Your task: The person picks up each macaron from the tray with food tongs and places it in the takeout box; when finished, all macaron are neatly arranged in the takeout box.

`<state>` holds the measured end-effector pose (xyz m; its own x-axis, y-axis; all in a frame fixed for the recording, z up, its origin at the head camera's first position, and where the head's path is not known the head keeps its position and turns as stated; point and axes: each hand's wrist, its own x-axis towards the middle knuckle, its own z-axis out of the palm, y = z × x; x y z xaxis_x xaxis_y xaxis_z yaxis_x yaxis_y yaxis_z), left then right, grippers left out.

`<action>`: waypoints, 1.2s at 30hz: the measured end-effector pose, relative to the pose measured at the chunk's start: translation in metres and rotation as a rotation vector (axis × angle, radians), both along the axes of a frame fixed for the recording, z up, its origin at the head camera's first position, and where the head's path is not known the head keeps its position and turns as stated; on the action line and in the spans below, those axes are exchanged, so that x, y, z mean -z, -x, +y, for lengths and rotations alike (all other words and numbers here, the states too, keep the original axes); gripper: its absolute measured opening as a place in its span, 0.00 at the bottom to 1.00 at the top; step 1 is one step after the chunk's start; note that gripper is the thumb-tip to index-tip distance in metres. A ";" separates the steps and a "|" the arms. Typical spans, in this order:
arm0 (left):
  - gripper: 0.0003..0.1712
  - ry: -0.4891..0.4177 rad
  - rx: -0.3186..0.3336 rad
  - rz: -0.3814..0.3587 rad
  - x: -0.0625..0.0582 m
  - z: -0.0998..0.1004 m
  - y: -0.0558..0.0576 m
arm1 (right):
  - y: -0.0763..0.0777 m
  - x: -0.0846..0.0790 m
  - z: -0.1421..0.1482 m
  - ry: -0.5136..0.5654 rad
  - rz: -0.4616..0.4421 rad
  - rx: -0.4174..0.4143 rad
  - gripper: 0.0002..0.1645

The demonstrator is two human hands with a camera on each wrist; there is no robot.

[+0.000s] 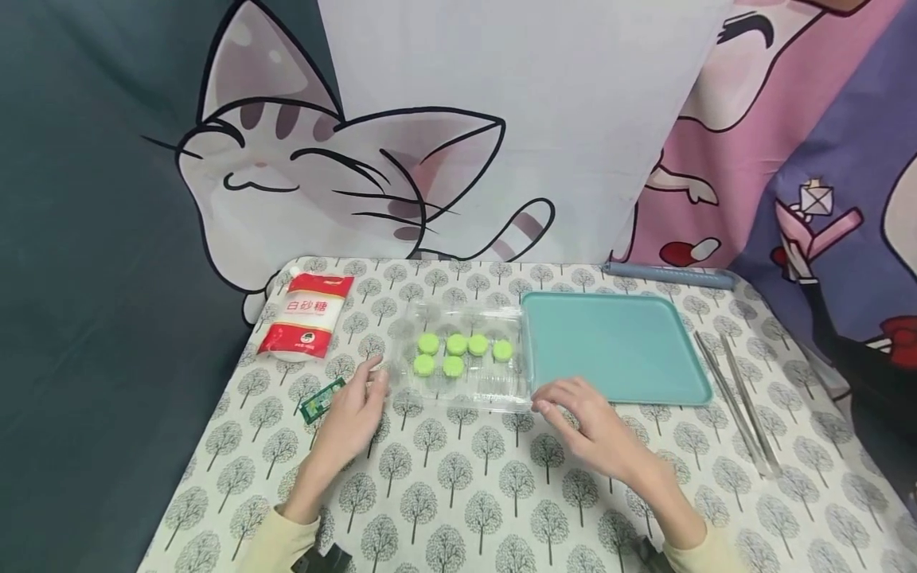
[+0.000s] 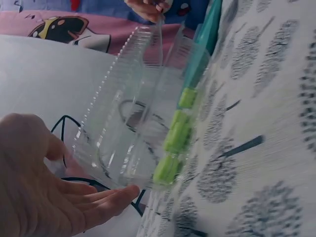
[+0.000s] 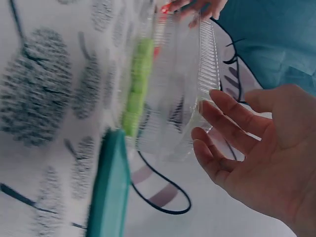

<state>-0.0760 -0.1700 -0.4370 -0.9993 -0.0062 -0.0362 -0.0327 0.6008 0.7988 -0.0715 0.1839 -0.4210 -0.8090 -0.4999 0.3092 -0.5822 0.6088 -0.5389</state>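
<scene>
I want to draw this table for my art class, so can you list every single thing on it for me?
Green cakes: six, green, in the clear box.
Clear box: one, see-through, table middle.
Tray: one, teal, right of the box.
Sugar bag: one, white and red, far left.
Small packet: one, green, by the left hand.
Tongs: one pair, metal, right side.
Tablecloth: one, white with grey trees.
Left hand: at the box's left edge.
Right hand: at the box's right corner.

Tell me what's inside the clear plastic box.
Six round green cakes sit in the clear plastic box, four behind, two in front. Whether its lid is fully closed, and what lies beneath the cakes, cannot be seen.
</scene>
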 end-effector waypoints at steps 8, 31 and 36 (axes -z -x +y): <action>0.23 -0.205 -0.090 -0.009 0.022 0.005 0.004 | 0.003 0.019 0.000 -0.002 -0.054 0.035 0.07; 0.16 -0.657 -0.182 -0.227 0.031 0.008 0.007 | 0.014 0.030 -0.014 0.412 -0.816 0.327 0.17; 0.11 -0.665 -0.170 -0.236 0.030 0.008 0.006 | 0.021 0.036 -0.009 0.501 -0.972 0.205 0.19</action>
